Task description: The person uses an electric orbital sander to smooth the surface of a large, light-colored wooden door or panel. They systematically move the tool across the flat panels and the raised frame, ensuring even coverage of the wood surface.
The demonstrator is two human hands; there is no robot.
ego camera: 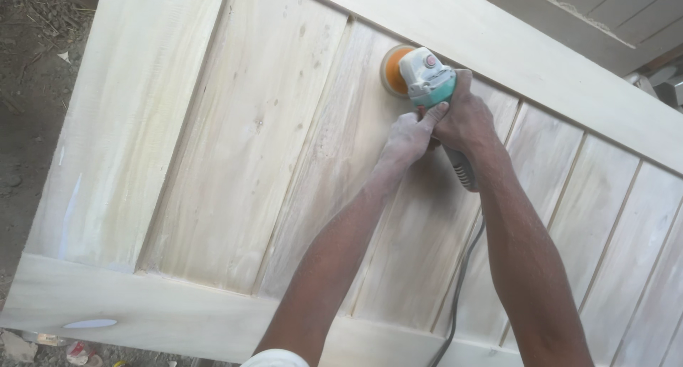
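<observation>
A hand-held power sander point(427, 79) with a white and teal body and an orange disc point(392, 69) rests on a pale wooden door point(242, 146) made of vertical boards. My right hand point(466, 118) wraps around the sander's body from behind. My left hand point(411, 135), dusted white, presses against the tool's near side with its fingers on the teal housing. The disc touches the wood just below the door's upper rail. A dark ribbed handle end point(464, 169) sticks out under my right wrist.
The sander's grey cable point(459, 289) runs down the door between my forearms. Bare dirt ground point(28, 75) lies to the left of the door. More pale wooden panels point(612, 11) sit at the top right. Litter lies at the bottom left point(75, 351).
</observation>
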